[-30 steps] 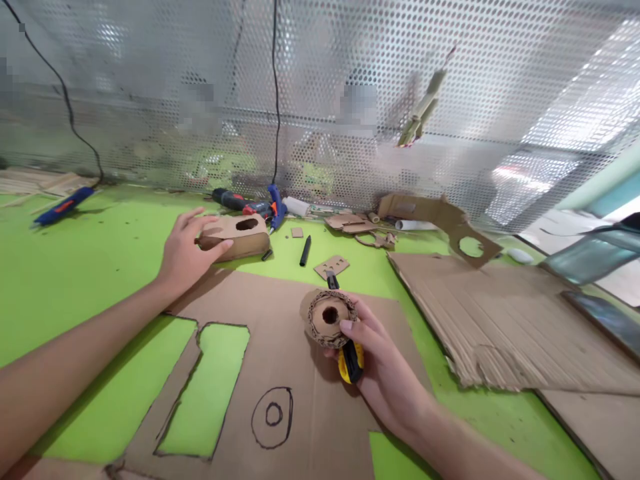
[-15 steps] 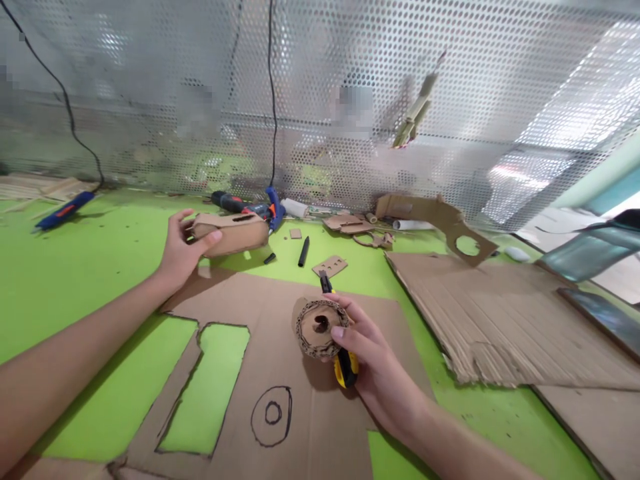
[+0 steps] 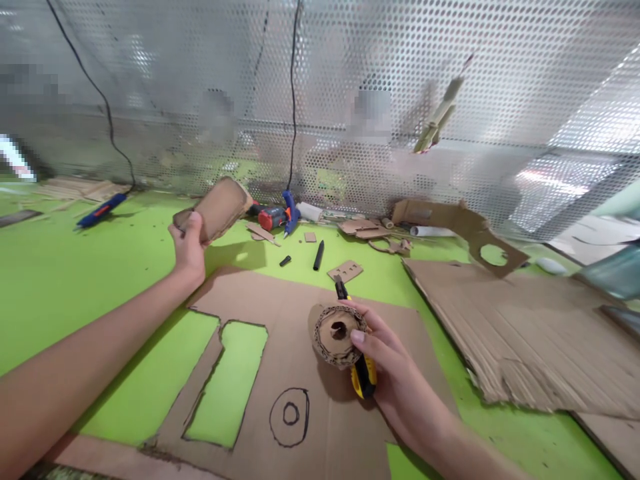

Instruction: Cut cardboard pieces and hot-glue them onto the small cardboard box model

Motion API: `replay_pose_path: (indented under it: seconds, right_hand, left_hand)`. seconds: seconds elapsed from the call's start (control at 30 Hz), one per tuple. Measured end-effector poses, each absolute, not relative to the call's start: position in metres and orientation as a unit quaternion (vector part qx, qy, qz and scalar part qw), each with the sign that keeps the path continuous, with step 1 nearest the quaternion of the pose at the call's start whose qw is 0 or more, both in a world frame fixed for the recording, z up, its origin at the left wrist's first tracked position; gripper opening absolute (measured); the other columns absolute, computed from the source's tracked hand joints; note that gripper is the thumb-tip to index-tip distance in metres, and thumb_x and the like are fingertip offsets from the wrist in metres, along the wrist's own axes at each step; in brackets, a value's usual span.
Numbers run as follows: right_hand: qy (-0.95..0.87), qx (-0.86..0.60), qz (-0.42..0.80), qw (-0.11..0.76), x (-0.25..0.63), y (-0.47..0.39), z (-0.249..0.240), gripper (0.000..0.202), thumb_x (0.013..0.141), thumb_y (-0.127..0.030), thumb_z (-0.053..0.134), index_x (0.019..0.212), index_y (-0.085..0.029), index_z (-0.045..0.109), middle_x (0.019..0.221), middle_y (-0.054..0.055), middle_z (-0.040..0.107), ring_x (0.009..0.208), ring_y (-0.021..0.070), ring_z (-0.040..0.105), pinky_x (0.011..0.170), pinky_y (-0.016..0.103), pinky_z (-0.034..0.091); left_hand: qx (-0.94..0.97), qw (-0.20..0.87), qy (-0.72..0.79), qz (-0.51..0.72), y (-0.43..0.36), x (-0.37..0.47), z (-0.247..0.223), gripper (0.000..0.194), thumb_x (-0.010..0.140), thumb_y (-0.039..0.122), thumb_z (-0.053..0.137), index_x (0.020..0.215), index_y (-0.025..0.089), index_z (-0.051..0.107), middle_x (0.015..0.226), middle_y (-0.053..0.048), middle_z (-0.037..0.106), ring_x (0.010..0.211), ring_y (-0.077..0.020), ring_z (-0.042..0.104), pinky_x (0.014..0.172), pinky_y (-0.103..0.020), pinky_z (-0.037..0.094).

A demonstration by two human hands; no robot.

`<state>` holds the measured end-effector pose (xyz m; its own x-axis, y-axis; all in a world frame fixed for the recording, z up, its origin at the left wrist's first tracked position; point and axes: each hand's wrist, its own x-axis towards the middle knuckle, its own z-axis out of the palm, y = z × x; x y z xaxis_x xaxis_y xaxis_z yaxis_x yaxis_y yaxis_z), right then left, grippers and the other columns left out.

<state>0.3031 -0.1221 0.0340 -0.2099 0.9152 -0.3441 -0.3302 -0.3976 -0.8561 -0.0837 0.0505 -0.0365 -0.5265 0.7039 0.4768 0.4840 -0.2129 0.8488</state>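
My left hand (image 3: pixel 191 248) is closed round one end of a rounded cardboard box (image 3: pixel 220 208), held tilted above the green table. In my right hand (image 3: pixel 383 350) is a round cardboard piece (image 3: pixel 327 337) with a layered rim and a hole in its middle. The same hand also holds a yellow and black utility knife (image 3: pixel 364 377), its tip pointing away. Beneath both hands lies a cardboard sheet (image 3: pixel 280 347) with a rectangular cut-out and a drawn shape (image 3: pixel 290 415) around a smaller circle. A black marker (image 3: pixel 319 256) and its cap (image 3: pixel 285 261) lie beyond the sheet.
At the back stand a blue glue gun (image 3: pixel 289 212) and a drill (image 3: pixel 271 218). A small cardboard strip with holes (image 3: pixel 346 271) lies near the knife tip. Large corrugated sheets (image 3: pixel 525 327) cover the right side. A perforated metal panel (image 3: pixel 340 60) rises behind the table.
My left hand has raised and tilted the cardboard box, uncovering the table behind it. My right hand keeps its hold on the round piece and knife. The view has shifted slightly left.
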Motion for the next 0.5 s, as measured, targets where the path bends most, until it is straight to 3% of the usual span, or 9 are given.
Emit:
replay_pose_path:
  seconds: [0.07,0.2,0.33,0.5]
  right_hand:
    - [-0.345,-0.447,0.698,0.440,0.303,-0.122,0.032,0.059,0.076,-0.048,0.095,0.127,-0.030,0.072,0.117,0.003,0.076,0.092,0.0199,0.067,0.073,0.027,0.049]
    - [-0.384,-0.441,0.689,0.428,0.304,-0.121,0.029,0.064,0.075,-0.047,0.097,0.129,-0.032,0.067,0.119,0.002,0.075,0.089,0.0170,0.065,0.071,0.025,0.047]
    - [-0.395,-0.446,0.681,0.426,0.305,-0.122,0.031,0.066,0.074,-0.048,0.098,0.129,-0.032,0.066,0.115,0.001,0.074,0.087,0.0151,0.063,0.071,0.024,0.046]
    - [-0.383,-0.470,0.677,0.419,0.305,-0.122,0.032,0.064,0.074,-0.051,0.096,0.129,-0.032,0.068,0.107,-0.001,0.072,0.073,0.0119,0.056,0.067,0.025,0.043]
  left_hand:
    - [0.460,0.090,0.629,0.621,0.047,-0.079,-0.036,0.063,0.105,0.065,0.048,0.142,0.021,0.022,0.153,-0.021,0.050,0.130,-0.0205,0.062,0.098,-0.036,0.059]
    - [0.446,0.082,0.649,0.612,0.038,-0.070,-0.029,0.090,0.083,0.039,0.087,0.148,0.020,0.028,0.156,-0.021,0.044,0.139,-0.0273,0.055,0.116,-0.047,0.051]
    - [0.449,0.045,0.667,0.593,0.032,-0.067,-0.024,0.091,0.075,0.022,0.090,0.147,0.020,0.034,0.159,-0.018,0.036,0.149,-0.0318,0.044,0.130,-0.054,0.035]
    - [0.451,0.022,0.685,0.572,0.027,-0.066,-0.016,0.086,0.076,0.010,0.081,0.148,0.017,0.035,0.159,-0.022,0.032,0.152,-0.0387,0.038,0.129,-0.064,0.032]
